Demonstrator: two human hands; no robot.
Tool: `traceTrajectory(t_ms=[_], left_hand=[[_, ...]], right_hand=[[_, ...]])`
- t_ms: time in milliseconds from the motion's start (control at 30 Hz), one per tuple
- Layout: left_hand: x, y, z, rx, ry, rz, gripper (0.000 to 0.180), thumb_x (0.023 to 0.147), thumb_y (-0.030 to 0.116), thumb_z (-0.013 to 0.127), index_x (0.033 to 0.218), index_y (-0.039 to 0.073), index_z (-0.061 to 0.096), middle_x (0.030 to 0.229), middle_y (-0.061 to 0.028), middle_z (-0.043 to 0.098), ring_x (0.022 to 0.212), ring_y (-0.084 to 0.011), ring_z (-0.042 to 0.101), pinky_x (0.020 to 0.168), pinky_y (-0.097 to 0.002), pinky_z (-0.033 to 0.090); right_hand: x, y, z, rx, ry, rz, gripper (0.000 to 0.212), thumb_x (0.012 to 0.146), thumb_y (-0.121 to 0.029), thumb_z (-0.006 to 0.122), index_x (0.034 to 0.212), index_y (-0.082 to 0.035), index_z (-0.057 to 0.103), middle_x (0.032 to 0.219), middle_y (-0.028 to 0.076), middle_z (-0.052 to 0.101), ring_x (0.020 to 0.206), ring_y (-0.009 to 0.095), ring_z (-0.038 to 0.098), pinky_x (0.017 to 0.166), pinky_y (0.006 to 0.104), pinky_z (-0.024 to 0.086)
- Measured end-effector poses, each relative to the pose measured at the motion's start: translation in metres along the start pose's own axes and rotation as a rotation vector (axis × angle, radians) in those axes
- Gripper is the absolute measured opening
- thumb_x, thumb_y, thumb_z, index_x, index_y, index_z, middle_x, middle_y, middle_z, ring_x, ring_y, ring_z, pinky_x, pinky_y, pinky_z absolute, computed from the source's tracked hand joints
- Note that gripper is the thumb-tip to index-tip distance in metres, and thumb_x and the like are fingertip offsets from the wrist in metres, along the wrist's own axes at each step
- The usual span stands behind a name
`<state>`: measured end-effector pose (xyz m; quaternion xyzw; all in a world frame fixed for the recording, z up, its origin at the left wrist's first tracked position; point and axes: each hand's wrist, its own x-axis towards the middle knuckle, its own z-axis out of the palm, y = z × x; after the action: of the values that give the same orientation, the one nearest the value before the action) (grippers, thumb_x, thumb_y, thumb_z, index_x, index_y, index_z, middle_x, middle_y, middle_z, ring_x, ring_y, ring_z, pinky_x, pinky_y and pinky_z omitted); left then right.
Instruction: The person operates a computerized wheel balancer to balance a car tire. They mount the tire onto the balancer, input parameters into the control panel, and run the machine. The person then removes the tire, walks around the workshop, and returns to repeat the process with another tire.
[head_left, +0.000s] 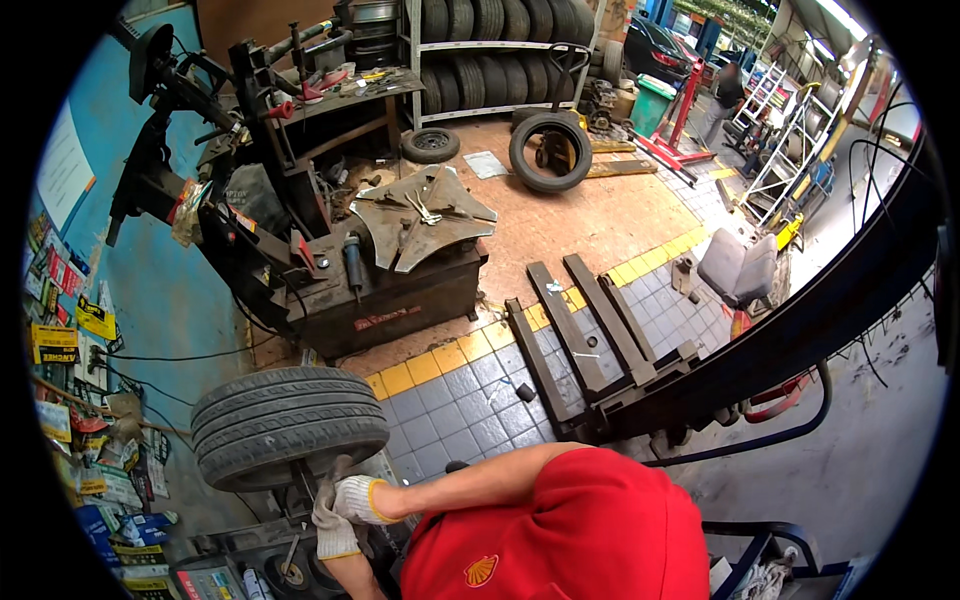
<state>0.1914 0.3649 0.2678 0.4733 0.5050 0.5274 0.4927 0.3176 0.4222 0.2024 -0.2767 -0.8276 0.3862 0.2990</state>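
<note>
A wide black tyre (290,425) is held up off the floor at the lower left, tread facing away, with a dark shaft at its near side. Both my hands wear white knit gloves with grey palms and yellow cuffs, and they meet beside that shaft. My right hand (357,498) reaches in from the right, its fingers closed near the tyre's lower edge. Just below it, my left hand (334,528) is closed too. What they grip is hidden by the gloves. Below the tyre is a dark machine top with round recesses (290,572).
A tyre changer with a star-shaped turntable (405,215) stands ahead, metal tools lying on it. Dark lift arms (565,330) lie across the grey tiles. A loose tyre (550,152) leans beyond. Racked tyres (490,85) line the back. A person (725,95) stands far right.
</note>
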Motion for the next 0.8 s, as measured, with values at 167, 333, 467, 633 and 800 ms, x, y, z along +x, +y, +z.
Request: traceTrajectory(t_ms=[167,333,467,633,800], left_hand=[[-0.031,0.009,-0.009,0.089,0.087,0.056,0.039,0.11,0.021,0.055,0.139,-0.004,0.065,0.132,-0.0175,0.07,0.119,-0.0248,0.068,0.104,-0.0382,0.054],[-0.03,0.014,-0.01,0.189,0.058,0.049,0.04,0.108,0.013,0.053,0.142,-0.005,0.063,0.141,-0.018,0.066,0.127,-0.025,0.065,0.11,-0.0374,0.05],[-0.022,0.023,-0.003,-0.179,-0.019,0.056,0.04,0.104,0.006,0.054,0.141,-0.007,0.062,0.139,-0.0173,0.067,0.124,-0.0271,0.066,0.108,-0.0381,0.051],[-0.004,-0.01,-0.024,0.196,0.149,0.143,0.034,0.105,0.009,0.053,0.133,-0.004,0.067,0.132,-0.0173,0.071,0.122,-0.0298,0.068,0.107,-0.0398,0.052],[0.003,-0.014,-0.05,0.372,0.217,0.234,0.03,0.102,0.008,0.057,0.127,-0.001,0.071,0.126,-0.0176,0.073,0.119,-0.0323,0.07,0.106,-0.0418,0.053]], right_hand=[[0.005,0.009,0.028,-0.544,-0.074,-0.202,0.008,0.087,-0.008,0.065,0.089,-0.005,0.072,0.083,0.011,0.069,0.075,0.029,0.066,0.07,0.0401,0.051],[-0.003,0.028,0.055,0.359,0.184,0.018,0.012,0.094,-0.007,0.061,0.091,-0.004,0.073,0.084,0.012,0.069,0.075,0.028,0.062,0.074,0.0399,0.049],[0.009,0.007,0.043,0.675,0.058,0.247,0.014,0.1,-0.008,0.058,0.107,-0.004,0.07,0.098,0.01,0.067,0.093,0.022,0.062,0.087,0.0349,0.05],[-0.003,0.016,0.017,0.802,-0.143,0.198,0.04,0.112,-0.007,0.043,0.15,-0.004,0.054,0.152,0.007,0.056,0.141,0.013,0.052,0.117,0.0282,0.04],[0.003,-0.078,-0.054,0.714,-0.23,0.394,0.039,0.114,-0.017,0.034,0.147,-0.009,0.055,0.14,0.005,0.056,0.13,0.015,0.053,0.115,0.0292,0.04]])
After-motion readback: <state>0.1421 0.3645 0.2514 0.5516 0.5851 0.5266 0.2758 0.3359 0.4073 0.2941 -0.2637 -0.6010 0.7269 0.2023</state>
